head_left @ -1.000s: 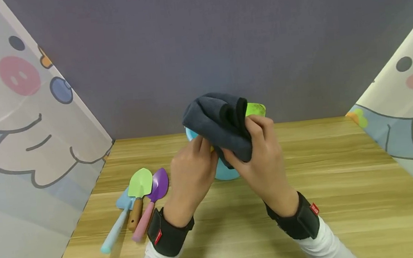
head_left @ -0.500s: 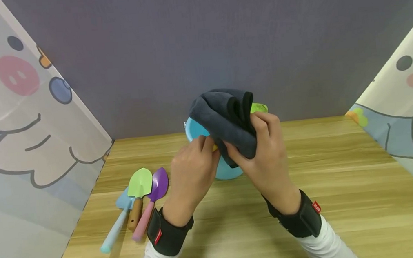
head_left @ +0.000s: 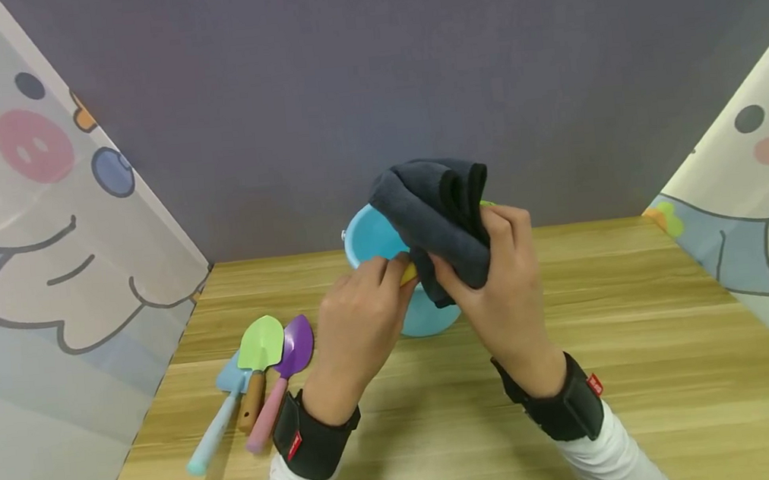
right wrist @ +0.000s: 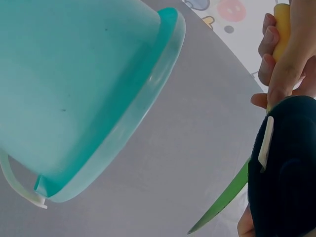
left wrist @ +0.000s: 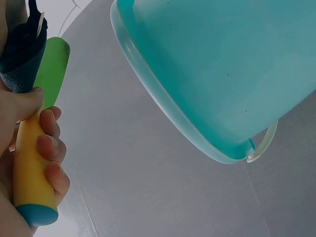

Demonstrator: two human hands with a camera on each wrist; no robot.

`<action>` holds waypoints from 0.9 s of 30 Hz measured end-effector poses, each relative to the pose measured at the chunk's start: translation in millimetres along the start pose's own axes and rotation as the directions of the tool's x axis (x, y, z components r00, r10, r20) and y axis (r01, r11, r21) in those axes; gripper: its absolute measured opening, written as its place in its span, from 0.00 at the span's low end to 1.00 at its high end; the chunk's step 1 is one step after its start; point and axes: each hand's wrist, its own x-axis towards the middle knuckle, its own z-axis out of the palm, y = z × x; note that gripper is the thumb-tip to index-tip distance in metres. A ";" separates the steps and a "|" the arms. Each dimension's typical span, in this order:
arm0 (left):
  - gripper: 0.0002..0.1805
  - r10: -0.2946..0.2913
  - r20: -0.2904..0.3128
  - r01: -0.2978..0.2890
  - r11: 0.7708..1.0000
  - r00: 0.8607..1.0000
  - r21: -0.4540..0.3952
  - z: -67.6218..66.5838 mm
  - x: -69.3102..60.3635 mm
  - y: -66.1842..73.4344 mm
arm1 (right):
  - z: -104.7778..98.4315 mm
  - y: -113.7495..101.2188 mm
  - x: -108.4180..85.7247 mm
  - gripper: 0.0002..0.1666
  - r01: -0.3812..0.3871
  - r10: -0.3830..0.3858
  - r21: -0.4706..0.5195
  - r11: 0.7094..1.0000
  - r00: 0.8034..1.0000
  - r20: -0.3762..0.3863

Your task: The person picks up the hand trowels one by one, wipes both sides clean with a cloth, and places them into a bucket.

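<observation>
My left hand (head_left: 358,326) grips the yellow handle of a trowel (left wrist: 33,168), fingers curled round it; the handle's end is blue-green. Its green blade (right wrist: 224,197) points away to the right and is largely covered by a folded dark grey-blue cloth (head_left: 433,213). My right hand (head_left: 508,298) holds that cloth against the blade, thumb on the near side. Behind and below both hands stands a light blue bucket (head_left: 372,233), partly hidden by the cloth. In the left wrist view the trowel and cloth are apart from the bucket's rim.
Left of my left hand, three trowels lie together on the wooden table (head_left: 642,355): a light blue one (head_left: 212,434), a green one with a brown handle (head_left: 261,342) and a purple one with a pink handle (head_left: 297,343). A grey wall (head_left: 371,81) rises behind.
My right hand and the cloth have shifted right along the trowel, leaving less of the blade's tip showing and more of the bucket and yellow handle. The left hand has barely moved.
</observation>
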 end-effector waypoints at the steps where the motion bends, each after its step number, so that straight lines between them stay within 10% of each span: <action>1: 0.12 0.003 0.004 -0.003 1.000 1.000 0.002 -0.1 0.1 0.1 | -0.4 0.7 0.4 0.33 -0.002 0.002 -0.002 1.000 1.000 -0.007; 27: 0.13 0.009 0.016 -0.009 1.000 1.000 -0.030 -0.5 -0.3 0.7 | -13.1 24.2 15.2 0.33 -0.096 0.091 -0.044 0.994 0.990 -0.109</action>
